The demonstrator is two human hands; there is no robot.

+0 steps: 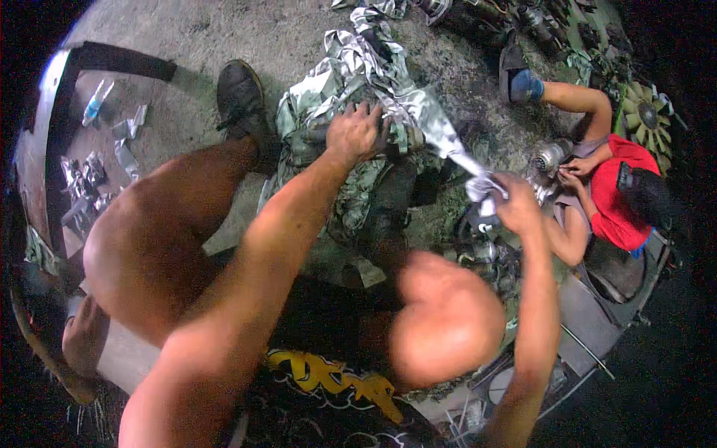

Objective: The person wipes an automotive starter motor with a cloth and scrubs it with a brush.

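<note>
Head-cam view, L to R. Far L, I make out a clear plastic piece (95,107) w/ blue, poss. a bottle; contents unclear. The L hand (357,133) lies on a crumpled silvery heap (314,97); I can't tell if it grips. A silvery strip (442,134) runs approx. taut from heap to R hand (517,203), fingers closed round its end. Risk, I judge: strip tears or slips if overpulled, or whips twd. the round metal part (553,155) by a co-worker (609,213).

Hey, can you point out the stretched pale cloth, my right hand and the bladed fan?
Pale cloth (444,140), head view: middle of its stretched length.
Right hand (517,203), head view: back of the hand.
Bladed fan (647,115), head view: its central hub.
</note>
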